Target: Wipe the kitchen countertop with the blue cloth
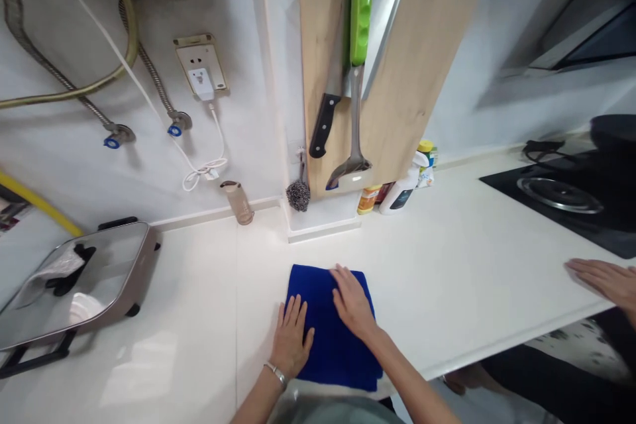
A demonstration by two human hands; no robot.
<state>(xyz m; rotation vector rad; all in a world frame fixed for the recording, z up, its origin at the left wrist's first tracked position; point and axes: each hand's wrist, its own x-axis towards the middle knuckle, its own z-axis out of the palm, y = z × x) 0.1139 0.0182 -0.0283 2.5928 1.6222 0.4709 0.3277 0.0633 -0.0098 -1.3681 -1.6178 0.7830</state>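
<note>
The cloth [332,348] lies flat on the bench [442,265], its near side close to the front edge. Uneven pressure from the hands could ruck or twist it, and a pull toward the body might drag that near side over the front. The left hand [292,341] lies palm down across the cloth's left edge, fingers pointing away from the body; the right hand [354,305] slants in from the right, palm down, fingertips at the far edge. Each grip is wide and flat, pinching nothing. Beyond, a knife [324,124] and a ladle [356,122] hang before a board [417,59]; reaching too far forward could knock them. A spray bottle [401,193] stands near the board, a pan [137,278] sits leftward, and a co-worker's hand [602,279] is well apart, rightward.
</note>
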